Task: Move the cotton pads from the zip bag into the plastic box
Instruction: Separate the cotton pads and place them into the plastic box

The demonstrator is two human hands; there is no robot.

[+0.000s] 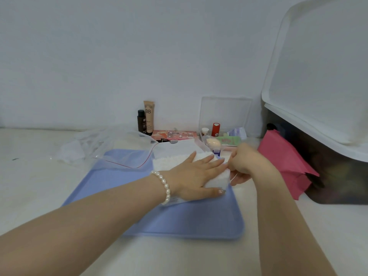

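Cotton pads (pixel 217 179) are seen pressed down in a white stack at the far right part of a blue tray (pixel 189 222), where the clear plastic box (pixel 175 149) stands against the tray's far edge. The left hand (pixel 196 174) is laid flat over the stack, fingers straight and spread, thumb along the near side; the right hand (pixel 246 163) is curled at the stack's right end, and something thin and white appears to be pinched there, though whether it is a pad or a film edge cannot be told. The zip bag (pixel 127 156), with its red seal line, is left slack and apparently emptied at the tray's far left corner. The step in hand is judged to be the seating of the stack in the box: the pads are best kept squared under the flat palm while the right end is tucked in, so that none is fanned out or spilled over the rim. Much is obscured: the box's near wall and right side are covered by both hands, so it cannot be said whether the stack lies wholly inside; the right fingertips are hidden behind the pads; cosmetics along the tabletop's far edge are too small to read, and a large bin (pixel 328 156) is cut off at right.
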